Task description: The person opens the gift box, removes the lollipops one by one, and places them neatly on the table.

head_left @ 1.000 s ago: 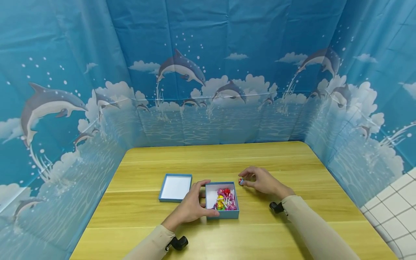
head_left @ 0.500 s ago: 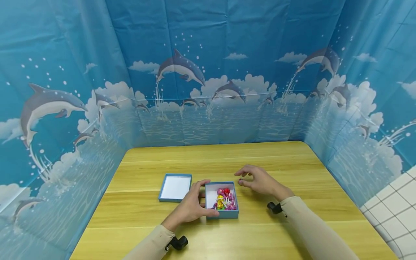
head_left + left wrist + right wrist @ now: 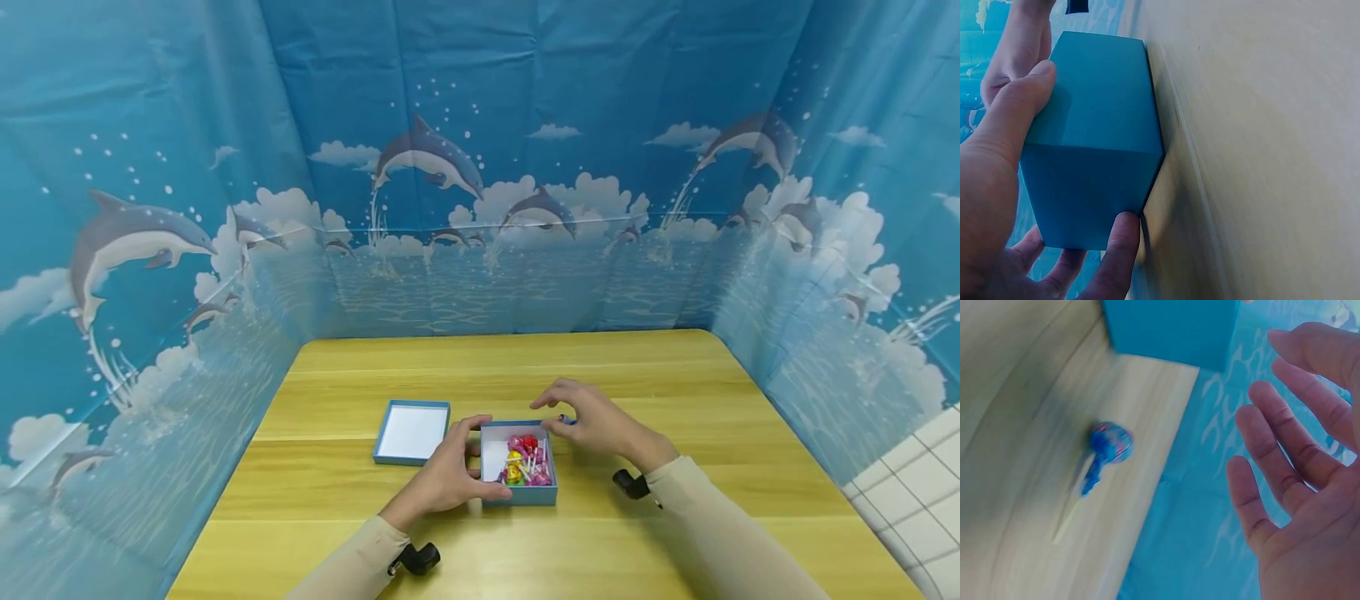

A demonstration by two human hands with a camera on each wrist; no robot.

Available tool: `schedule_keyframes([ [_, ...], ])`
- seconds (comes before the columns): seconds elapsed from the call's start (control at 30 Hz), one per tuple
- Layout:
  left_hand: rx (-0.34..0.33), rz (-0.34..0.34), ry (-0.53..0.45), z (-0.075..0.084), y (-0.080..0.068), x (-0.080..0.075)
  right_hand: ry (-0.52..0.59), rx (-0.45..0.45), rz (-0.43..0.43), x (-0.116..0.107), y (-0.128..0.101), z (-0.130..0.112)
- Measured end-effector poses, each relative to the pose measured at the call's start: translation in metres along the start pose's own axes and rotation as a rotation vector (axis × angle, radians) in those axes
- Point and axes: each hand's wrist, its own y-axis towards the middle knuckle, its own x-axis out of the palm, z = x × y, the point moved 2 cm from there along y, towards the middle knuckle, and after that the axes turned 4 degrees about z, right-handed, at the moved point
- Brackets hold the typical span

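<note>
Left of centre, lid point(image 3: 412, 432) lying open-side up. Left hand point(image 3: 446, 481) gripping blue box point(image 3: 519, 495) of lollipops point(image 3: 524, 460), thumb and fingers curled round its walls. Right hand point(image 3: 596, 419), fingers spread and holding nothing, over blue lollipop point(image 3: 1109, 445) on table point(image 3: 675, 375) beside box. Best pinched by its stick, with box kept steady.

We sat at a yellow wooden table point(image 3: 675, 375) whose planks ran from side to side. A blue curtain point(image 3: 525, 125) printed with leaping dolphins, white clouds and rippled sea closed it in on three sides: behind the far edge, and along the left and right edges down to the tabletop. Fold creases crossed the fabric. Low on the right, past the curtain, we saw white tiles point(image 3: 922, 500) with dark joints. The light was even and soft.
</note>
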Motion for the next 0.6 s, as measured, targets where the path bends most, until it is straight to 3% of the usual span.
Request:
schedule_keyframes([
  [0.6,0.008,-0.003,-0.035,-0.001,0.0,0.0,-0.051,-0.188,-0.11,0.008,0.015,-0.039],
])
